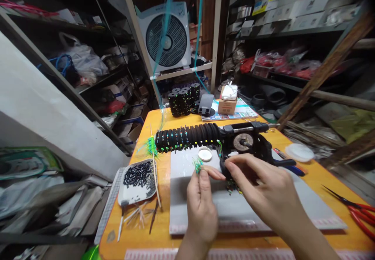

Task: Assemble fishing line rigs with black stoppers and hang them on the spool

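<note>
My left hand [202, 197] is closed, its thumb and a finger pinching a small bunch of bright green strands [198, 165]. Its forefinger points right, toward the other hand. My right hand [263, 186] has its thumb and forefinger pressed together at a small dark piece [223, 169], too blurred to name. Just beyond both hands lies a black rod-like device with a row of ribbed black rings [190, 134], coloured beads along them, and a round dial [243, 142]. A round white lid [205, 154] sits below the rings on a pale board [199, 221].
To the left, a white tray [135, 197] holds small black tubes beside a thin stick [155, 174] with a green tuft. Red-handled scissors [360, 213] lie at right. Black spools [183, 100], a cardboard box [227, 105] and a fan [166, 37] stand behind.
</note>
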The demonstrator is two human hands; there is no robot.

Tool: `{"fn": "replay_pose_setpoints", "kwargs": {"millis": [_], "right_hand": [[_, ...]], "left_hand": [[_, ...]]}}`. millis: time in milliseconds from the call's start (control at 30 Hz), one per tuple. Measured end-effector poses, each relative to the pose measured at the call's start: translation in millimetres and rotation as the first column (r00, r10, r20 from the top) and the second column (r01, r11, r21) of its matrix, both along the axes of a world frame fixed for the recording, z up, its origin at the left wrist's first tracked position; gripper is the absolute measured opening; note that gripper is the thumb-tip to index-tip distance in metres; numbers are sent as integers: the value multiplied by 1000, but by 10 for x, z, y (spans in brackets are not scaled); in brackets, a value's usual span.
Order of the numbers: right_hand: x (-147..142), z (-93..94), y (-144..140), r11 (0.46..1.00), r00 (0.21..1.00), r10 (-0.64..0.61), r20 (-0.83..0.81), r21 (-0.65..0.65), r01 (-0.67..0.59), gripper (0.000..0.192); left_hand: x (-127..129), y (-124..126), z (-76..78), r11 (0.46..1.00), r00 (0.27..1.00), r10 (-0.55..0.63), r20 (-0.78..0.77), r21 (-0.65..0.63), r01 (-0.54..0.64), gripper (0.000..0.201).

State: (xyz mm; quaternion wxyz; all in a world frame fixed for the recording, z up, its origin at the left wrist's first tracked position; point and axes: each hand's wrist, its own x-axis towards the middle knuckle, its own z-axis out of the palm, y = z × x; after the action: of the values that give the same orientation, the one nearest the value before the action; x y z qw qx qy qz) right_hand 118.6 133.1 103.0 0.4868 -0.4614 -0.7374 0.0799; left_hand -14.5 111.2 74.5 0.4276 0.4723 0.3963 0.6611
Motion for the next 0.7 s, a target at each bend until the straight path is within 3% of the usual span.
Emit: {"fn": "replay_pose_setpoints", "kwargs": {"millis": [167,267,400,500,567,700], "right_hand": [[-144,101,-95,983,980,169,-104,-56,-175,16],[-208,115,-87,960,954,231,-193,-115,-256,9],[-230,81,-58,939,928,228,-294,-187,-290,12],[-234,64,-4,942,910,166,-380,-212,-261,16],[-242,57,59,885,823,114,-556,-319,-338,21],[-285,33,198,689,584,-15,-812,-432,-583,45]], "left_hand": [[19,-77,-69,990,999,-32,-19,-138,29,46],[26,-100,-159,988,998,6,-60,-155,-15,53],[19,-87,-198,979,991,110,-81,-161,-122,48],[-34,-37,-144,988,984,128,-125,-70,-137,42],[-92,1,-118,985,980,171,-103,11,-171,42],[-202,37,-146,967,967,253,-38,48,-251,39]]}}
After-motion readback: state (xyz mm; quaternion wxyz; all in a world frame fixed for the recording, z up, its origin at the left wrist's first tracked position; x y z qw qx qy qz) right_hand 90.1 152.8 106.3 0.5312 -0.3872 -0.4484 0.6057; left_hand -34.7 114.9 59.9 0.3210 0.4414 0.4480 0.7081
